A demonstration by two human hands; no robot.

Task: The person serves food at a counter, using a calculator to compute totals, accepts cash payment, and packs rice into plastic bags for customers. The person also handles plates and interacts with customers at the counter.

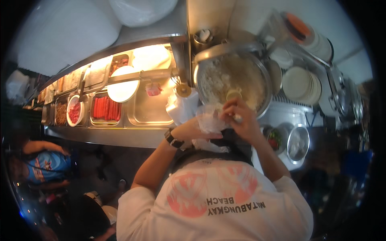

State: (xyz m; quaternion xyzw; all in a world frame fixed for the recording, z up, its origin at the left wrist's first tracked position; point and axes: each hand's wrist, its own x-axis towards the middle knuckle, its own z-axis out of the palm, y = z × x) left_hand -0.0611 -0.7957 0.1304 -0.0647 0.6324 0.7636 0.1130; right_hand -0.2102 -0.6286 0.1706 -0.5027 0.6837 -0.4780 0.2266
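Note:
My left hand point(193, 129), with a dark watch on the wrist, holds a clear plastic bag point(209, 120) from the left and below. My right hand point(239, 117) has its fingers closed around the handle of a scoop or ladle; the pale round end point(233, 95) shows just beyond the fingertips. Both hands are close together at the near rim of a large round metal pot point(267, 105), which holds what looks like white rice point(214, 78). A bundle of plastic bags point(184, 105) hangs left of the pot. What the bag contains is blurred.
Left is a lit counter with metal trays, red sausages point(105, 107) and a white bowl point(75, 111) of red food. Stacked plates point(301, 84) stand on a rack at right, above metal bowls point(298, 144). A person in a blue shirt point(49, 165) is at the far left.

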